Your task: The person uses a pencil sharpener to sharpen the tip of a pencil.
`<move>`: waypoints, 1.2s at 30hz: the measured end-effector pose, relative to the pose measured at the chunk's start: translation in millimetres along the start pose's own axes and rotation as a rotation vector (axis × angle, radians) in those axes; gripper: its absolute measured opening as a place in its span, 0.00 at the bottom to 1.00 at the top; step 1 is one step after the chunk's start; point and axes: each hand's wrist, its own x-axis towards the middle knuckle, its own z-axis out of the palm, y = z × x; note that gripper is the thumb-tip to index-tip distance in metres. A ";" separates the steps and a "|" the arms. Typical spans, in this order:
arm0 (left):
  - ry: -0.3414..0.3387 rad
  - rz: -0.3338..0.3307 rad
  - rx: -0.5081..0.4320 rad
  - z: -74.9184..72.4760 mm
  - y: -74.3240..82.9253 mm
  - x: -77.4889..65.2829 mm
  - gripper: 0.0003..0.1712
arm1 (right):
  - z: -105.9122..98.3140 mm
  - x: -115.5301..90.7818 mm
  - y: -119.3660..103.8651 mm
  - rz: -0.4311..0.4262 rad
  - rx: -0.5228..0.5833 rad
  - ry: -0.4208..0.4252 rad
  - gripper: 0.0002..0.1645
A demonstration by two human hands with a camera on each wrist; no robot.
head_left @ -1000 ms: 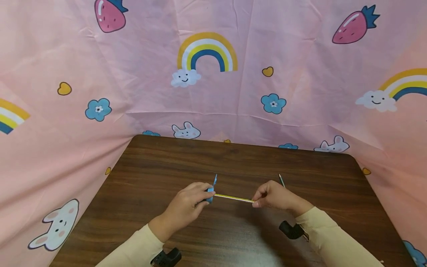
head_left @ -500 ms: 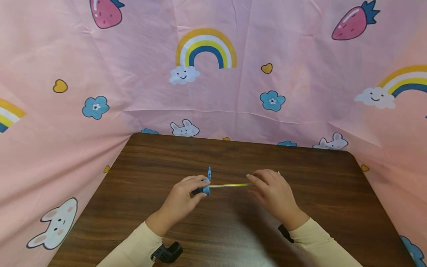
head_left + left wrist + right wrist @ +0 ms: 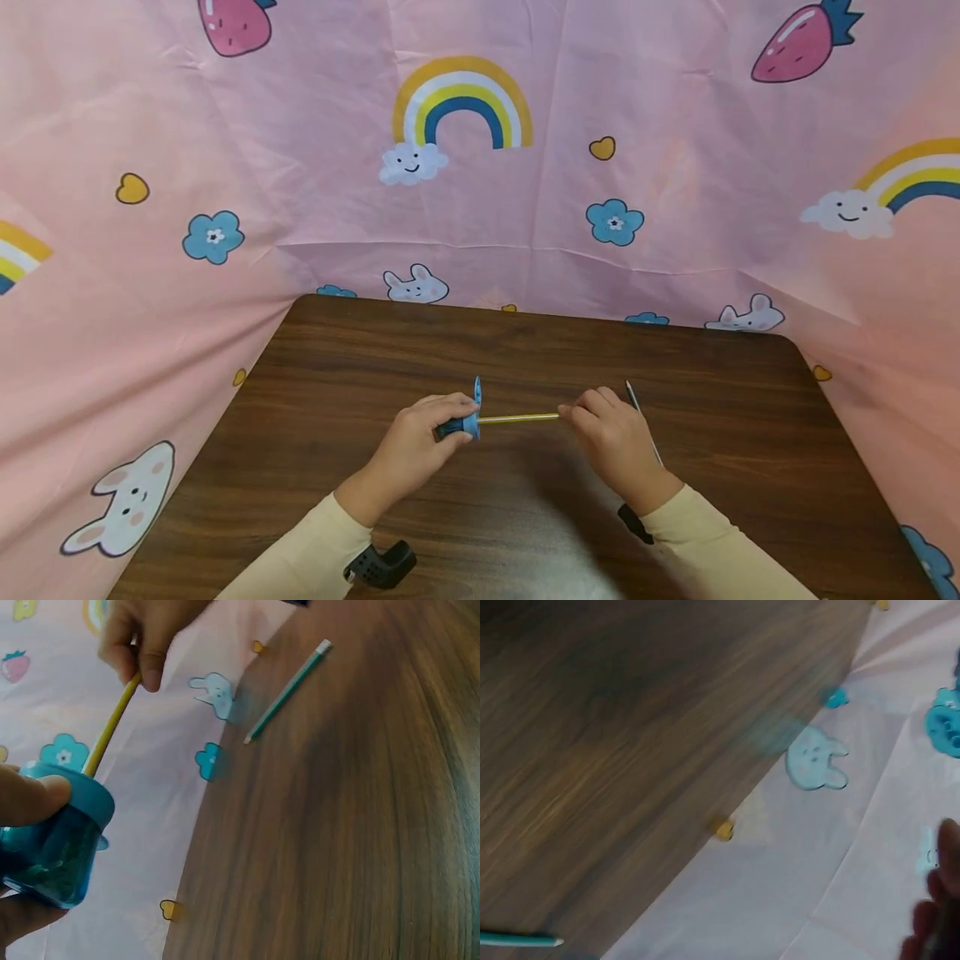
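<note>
A: Risk?
B: Tip could snap if the right hand (image 3: 611,437) skews the yellow pencil (image 3: 519,418) inside the sharpener (image 3: 60,859).
A: Fingers?
B: Right pinch pencil's free end; left hand (image 3: 412,437) curls round sharpener, both above worktop (image 3: 480,500).
A: Axis?
B: Sideways, near level; inserted end points left.

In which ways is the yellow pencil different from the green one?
The yellow pencil is held by the right hand; the green pencil lies on the table. The yellow pencil has one end hidden at the blue sharpener; the green pencil shows both. Both are thin and straight.
</note>
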 end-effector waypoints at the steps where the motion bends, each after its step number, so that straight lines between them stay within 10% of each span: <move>1: 0.000 0.028 0.021 0.4 -0.5 0.3 0.21 | -2.2 0.8 -0.5 0.034 0.017 -0.052 0.01; 9: 0.042 0.375 0.182 5.8 -9.5 2.0 0.21 | -21.6 20.2 9.9 0.581 0.575 -0.710 0.03; 13: 0.058 0.445 0.180 7.9 -11.7 0.9 0.20 | -24.8 26.9 15.8 0.692 0.701 -0.841 0.04; 17: 0.060 0.405 0.172 7.3 -9.3 2.5 0.20 | -24.6 25.5 9.7 0.574 0.466 -0.765 0.03; 23: 0.077 0.180 0.101 5.8 -6.2 0.3 0.23 | -17.7 16.7 -2.0 0.282 0.047 -0.426 0.23; 36: 0.047 0.007 -0.018 4.2 -4.5 -0.2 0.21 | 4.2 -3.6 3.9 -0.036 -0.050 0.068 0.12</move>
